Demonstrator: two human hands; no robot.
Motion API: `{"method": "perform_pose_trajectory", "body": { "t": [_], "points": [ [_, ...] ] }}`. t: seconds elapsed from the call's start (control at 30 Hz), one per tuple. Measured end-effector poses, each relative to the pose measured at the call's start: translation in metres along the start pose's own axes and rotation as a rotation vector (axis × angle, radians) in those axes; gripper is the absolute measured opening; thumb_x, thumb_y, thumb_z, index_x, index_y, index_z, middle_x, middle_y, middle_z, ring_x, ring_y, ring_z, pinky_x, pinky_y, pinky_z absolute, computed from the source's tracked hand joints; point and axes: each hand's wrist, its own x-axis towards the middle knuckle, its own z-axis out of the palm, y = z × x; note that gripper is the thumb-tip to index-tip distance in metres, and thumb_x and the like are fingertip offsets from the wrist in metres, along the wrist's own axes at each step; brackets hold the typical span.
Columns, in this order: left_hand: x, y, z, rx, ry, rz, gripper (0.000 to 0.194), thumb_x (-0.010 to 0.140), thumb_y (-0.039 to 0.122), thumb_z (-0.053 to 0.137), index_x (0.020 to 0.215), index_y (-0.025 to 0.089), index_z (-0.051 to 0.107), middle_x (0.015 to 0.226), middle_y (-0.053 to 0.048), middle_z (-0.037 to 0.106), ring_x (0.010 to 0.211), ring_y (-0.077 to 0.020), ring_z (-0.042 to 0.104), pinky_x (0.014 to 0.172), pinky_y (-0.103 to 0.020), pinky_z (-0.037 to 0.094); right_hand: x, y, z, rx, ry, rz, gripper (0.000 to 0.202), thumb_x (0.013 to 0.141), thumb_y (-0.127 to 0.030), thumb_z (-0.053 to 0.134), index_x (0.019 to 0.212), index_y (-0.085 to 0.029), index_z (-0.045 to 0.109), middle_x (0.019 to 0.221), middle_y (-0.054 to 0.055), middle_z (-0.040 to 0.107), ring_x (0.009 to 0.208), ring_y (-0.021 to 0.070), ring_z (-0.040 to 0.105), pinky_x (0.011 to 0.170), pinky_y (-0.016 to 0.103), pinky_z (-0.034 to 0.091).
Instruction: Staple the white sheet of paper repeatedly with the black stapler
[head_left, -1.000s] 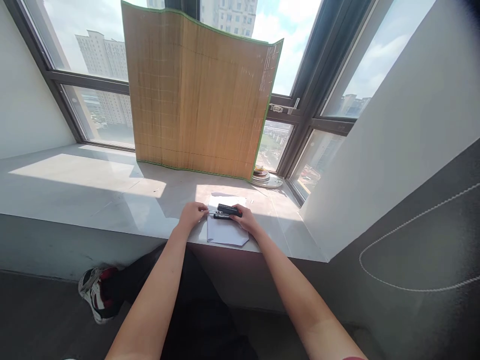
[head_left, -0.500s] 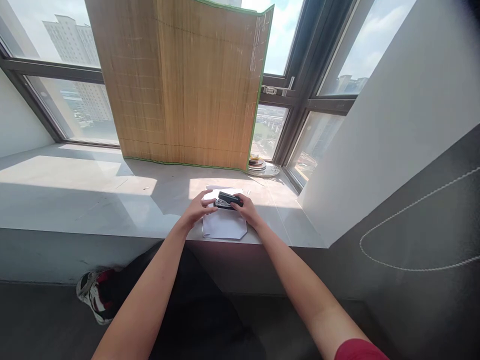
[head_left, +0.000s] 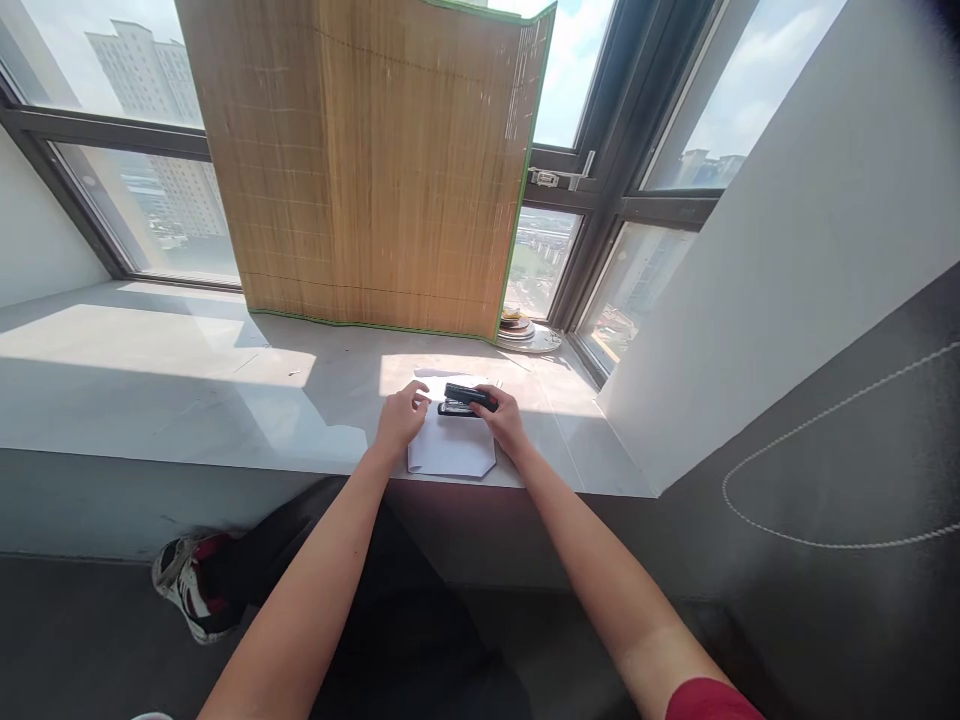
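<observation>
A black stapler (head_left: 470, 396) lies across the white paper, its top arm raised a little from its base at the left end. My right hand (head_left: 504, 420) grips its right end, thumb in front and fingers behind. Left of the stapler, apart from it, is my left hand (head_left: 402, 420). Its fingers are bent over the paper's left edge, with a small gap between the tips and nothing visible in them. Under both hands, the white paper (head_left: 452, 450) rests near the sill's front edge, with a corner cut or folded at its lower right.
The pale window sill (head_left: 337, 420) runs along the windows. A bamboo mat (head_left: 375, 180) with green edging leans upright behind the paper. Stacked plates (head_left: 529, 337) stand in the right corner. A beaded cord (head_left: 825, 545) hangs at right.
My left hand has drawn back left from the stapler, its fingers more curled. The stapler, in my right hand, has shifted slightly right and sits more level.
</observation>
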Motion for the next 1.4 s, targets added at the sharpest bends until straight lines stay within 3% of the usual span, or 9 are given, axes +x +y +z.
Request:
{"method": "perform_pose_trajectory", "body": {
  "t": [0.07, 0.17, 0.3, 0.4, 0.63, 0.73, 0.97, 1.13, 1.4],
  "points": [
    [0.001, -0.006, 0.001, 0.246, 0.064, -0.011, 0.027, 0.092, 0.021, 0.066, 0.118, 0.023, 0.075, 0.125, -0.015, 0.078, 0.123, -0.038, 0.068, 0.102, -0.05, 0.055, -0.003, 0.001, -0.016, -0.008, 0.051, 0.032, 0.042, 0.077, -0.047, 0.08, 0.109, -0.021, 0.079, 0.106, 0.009, 0.08, 0.101, 0.0304, 0.072, 0.096, 0.046, 0.057],
    [-0.001, -0.008, 0.006, 0.463, 0.012, -0.052, 0.035, 0.097, 0.026, 0.065, 0.13, 0.021, 0.075, 0.152, -0.022, 0.063, 0.142, -0.0446, 0.056, 0.109, -0.058, 0.051, -0.012, 0.005, -0.06, -0.048, 0.096, 0.062, 0.045, 0.075, -0.048, 0.083, 0.111, -0.02, 0.08, 0.108, 0.009, 0.08, 0.103, 0.03, 0.072, 0.096, 0.045, 0.057],
    [-0.007, 0.01, 0.026, 0.523, -0.161, 0.144, 0.038, 0.105, 0.025, 0.053, 0.138, 0.02, 0.072, 0.164, -0.017, 0.055, 0.153, -0.0333, 0.049, 0.123, -0.048, 0.044, -0.025, 0.016, -0.118, -0.17, 0.167, 0.088, 0.047, 0.075, -0.051, 0.083, 0.111, -0.02, 0.081, 0.105, 0.007, 0.08, 0.099, 0.0278, 0.072, 0.093, 0.043, 0.057],
    [-0.016, 0.034, 0.043, 0.547, -0.349, 0.27, 0.039, 0.107, 0.031, 0.052, 0.14, 0.02, 0.07, 0.158, -0.015, 0.06, 0.147, -0.0336, 0.054, 0.122, -0.049, 0.043, -0.029, 0.025, -0.135, -0.205, 0.146, 0.132, 0.051, 0.072, -0.052, 0.084, 0.111, -0.019, 0.081, 0.105, 0.009, 0.081, 0.098, 0.0284, 0.073, 0.093, 0.045, 0.057],
    [-0.026, 0.051, 0.048, 0.627, -0.369, 0.326, 0.045, 0.103, 0.04, 0.056, 0.142, 0.021, 0.069, 0.14, -0.019, 0.067, 0.131, -0.039, 0.06, 0.11, -0.055, 0.048, -0.022, 0.032, -0.119, -0.2, 0.001, 0.096, 0.048, 0.078, -0.045, 0.079, 0.121, -0.025, 0.081, 0.126, 0.008, 0.081, 0.117, 0.031, 0.072, 0.11, 0.052, 0.053],
    [-0.025, 0.045, 0.044, 0.564, -0.392, 0.354, 0.051, 0.101, 0.037, 0.057, 0.15, 0.024, 0.065, 0.155, -0.019, 0.059, 0.138, -0.0378, 0.058, 0.114, -0.054, 0.046, -0.018, 0.028, -0.111, -0.24, -0.082, 0.021, 0.044, 0.083, -0.04, 0.073, 0.123, -0.024, 0.079, 0.128, 0.008, 0.08, 0.121, 0.0312, 0.071, 0.114, 0.053, 0.051],
    [-0.028, 0.048, 0.054, 0.523, -0.593, 0.37, 0.064, 0.107, 0.037, 0.047, 0.17, 0.043, 0.041, 0.183, -0.007, 0.028, 0.169, -0.0383, 0.023, 0.129, -0.074, 0.022, -0.018, 0.018, -0.09, -0.493, -0.154, -0.247, 0.046, 0.097, -0.032, 0.064, 0.142, -0.028, 0.073, 0.125, 0.009, 0.078, 0.117, 0.0302, 0.068, 0.109, 0.051, 0.054],
    [-0.029, 0.052, 0.053, 0.527, -0.59, 0.374, 0.065, 0.105, 0.039, 0.049, 0.17, 0.04, 0.044, 0.184, -0.009, 0.026, 0.168, -0.0399, 0.026, 0.129, -0.075, 0.022, -0.016, 0.018, -0.079, -0.605, -0.203, -0.374, 0.053, 0.103, -0.021, 0.052, 0.152, -0.032, 0.067, 0.134, 0.009, 0.074, 0.12, 0.0288, 0.067, 0.108, 0.048, 0.055],
    [-0.03, 0.056, 0.048, 0.51, -0.615, 0.353, 0.065, 0.104, 0.039, 0.049, 0.169, 0.038, 0.047, 0.184, -0.01, 0.024, 0.168, -0.0393, 0.025, 0.129, -0.074, 0.021, -0.018, 0.018, -0.072, -0.72, -0.174, -0.381, 0.054, 0.105, -0.018, 0.048, 0.153, -0.034, 0.067, 0.129, 0.009, 0.072, 0.114, 0.029, 0.065, 0.104, 0.047, 0.054]
  ]
}}
